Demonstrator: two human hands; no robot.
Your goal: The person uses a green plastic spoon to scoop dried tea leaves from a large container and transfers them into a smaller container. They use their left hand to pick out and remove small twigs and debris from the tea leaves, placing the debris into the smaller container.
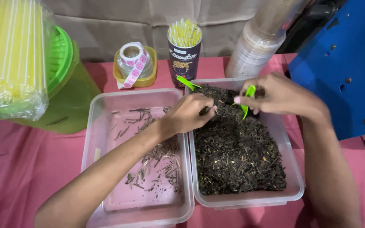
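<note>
Closest to the person, two clear trays sit side by side on a pink desk (17, 169). The left tray (93, 139) holds a thin scatter of dry sticks (161, 162). The right tray (294, 177) is full of dark leaves (237, 156) (they look like dried tea).

A bit farther in, both hands are over the far end of the dark pile. The left hand (189, 113) reaches across from the left tray, with its fingers curled shut, pinching into the leaves. A green tool (186, 82) pokes up just behind it; I cannot tell if the hand holds it. The right hand (277, 95) has its fingers closed around green tongs (246, 101), whose tips point down at the leaves.

Farther back stand a dark cup of yellow straws (184, 50), a roll of pink stickers (132, 57) on a yellow dish, and a stack of clear cups (256, 46). At the far left are a green jug (66, 93) and a bag of yellow straws (11, 59). A blue machine (347, 63) is at the right.
</note>
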